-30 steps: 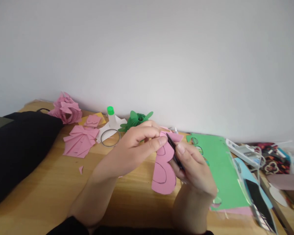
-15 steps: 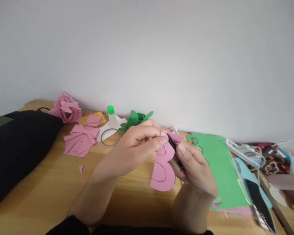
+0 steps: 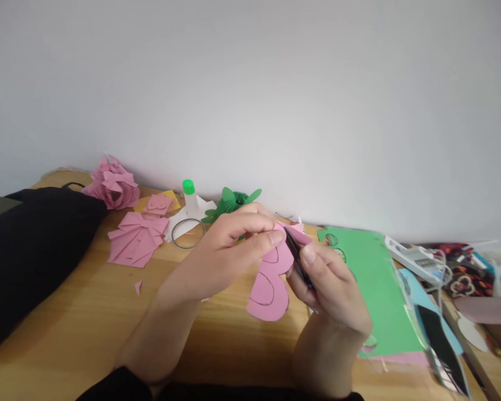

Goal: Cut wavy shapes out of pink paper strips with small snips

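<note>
My left hand (image 3: 227, 250) pinches the top of a pink paper piece (image 3: 270, 284) marked with black curved lines, holding it above the wooden table (image 3: 87, 328). My right hand (image 3: 332, 284) is closed round small black scissors (image 3: 295, 255), whose blades meet the upper edge of the pink paper. The lower lobe of the paper hangs free between my hands. Most of the scissors are hidden inside my fingers.
A green sheet (image 3: 376, 289) with cut-outs lies to the right, over blue and pink sheets. Pink folded paper (image 3: 137, 236), a pink paper flower (image 3: 112, 184), a green-capped glue bottle (image 3: 189, 201), a ring (image 3: 187, 234) and a green paper flower (image 3: 232, 201) sit behind. A black bag (image 3: 29, 250) fills the left.
The hanging lobe of the pink paper has swung left and slightly up as the piece turns in my left hand. Both hands stay almost in place.
</note>
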`<state>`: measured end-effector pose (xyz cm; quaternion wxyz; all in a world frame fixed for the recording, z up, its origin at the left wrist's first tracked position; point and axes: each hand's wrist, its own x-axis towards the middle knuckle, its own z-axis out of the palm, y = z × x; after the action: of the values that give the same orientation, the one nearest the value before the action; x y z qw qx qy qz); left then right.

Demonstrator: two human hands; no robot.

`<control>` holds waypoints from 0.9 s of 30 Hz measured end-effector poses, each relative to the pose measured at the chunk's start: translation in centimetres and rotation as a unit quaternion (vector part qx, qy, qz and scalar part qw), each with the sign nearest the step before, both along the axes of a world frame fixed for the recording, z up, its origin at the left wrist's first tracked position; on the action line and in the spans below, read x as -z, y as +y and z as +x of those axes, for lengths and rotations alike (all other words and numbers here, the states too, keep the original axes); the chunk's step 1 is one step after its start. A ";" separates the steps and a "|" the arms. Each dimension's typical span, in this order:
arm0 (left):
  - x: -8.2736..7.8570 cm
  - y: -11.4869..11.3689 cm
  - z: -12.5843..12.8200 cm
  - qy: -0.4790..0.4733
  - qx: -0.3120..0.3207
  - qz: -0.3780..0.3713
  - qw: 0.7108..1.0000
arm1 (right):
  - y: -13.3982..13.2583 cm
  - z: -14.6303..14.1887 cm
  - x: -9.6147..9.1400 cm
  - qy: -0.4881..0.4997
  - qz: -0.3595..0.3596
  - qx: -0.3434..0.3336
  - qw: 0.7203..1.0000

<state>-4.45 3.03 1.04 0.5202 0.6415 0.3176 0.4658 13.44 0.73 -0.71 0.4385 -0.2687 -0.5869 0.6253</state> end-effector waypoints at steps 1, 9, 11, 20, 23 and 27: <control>0.0 0.0 0.0 0.000 0.000 0.000 1.000 | 0.0 0.0 0.0 -0.003 -0.002 0.001 1.000; -0.1 0.0 -0.2 -0.003 0.026 0.011 1.000 | 0.0 0.3 0.1 -0.012 -0.004 -0.012 1.000; -0.1 0.1 -0.2 0.012 0.027 0.007 1.000 | 0.0 0.2 0.2 -0.011 0.000 -0.009 1.000; -0.1 0.1 -0.2 0.016 0.029 -0.004 0.999 | -0.1 0.2 0.2 -0.017 -0.004 0.000 1.000; -0.1 0.0 -0.2 0.016 0.026 -0.006 1.000 | -0.1 0.3 0.3 -0.021 -0.002 -0.002 1.000; 0.0 0.0 -0.2 0.002 0.025 -0.001 1.000 | 0.0 0.4 0.5 -0.010 0.004 -0.013 1.000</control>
<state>-4.65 2.99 1.00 0.5316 0.6496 0.3035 0.4508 13.88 0.70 -1.24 0.4257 -0.2659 -0.5970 0.6258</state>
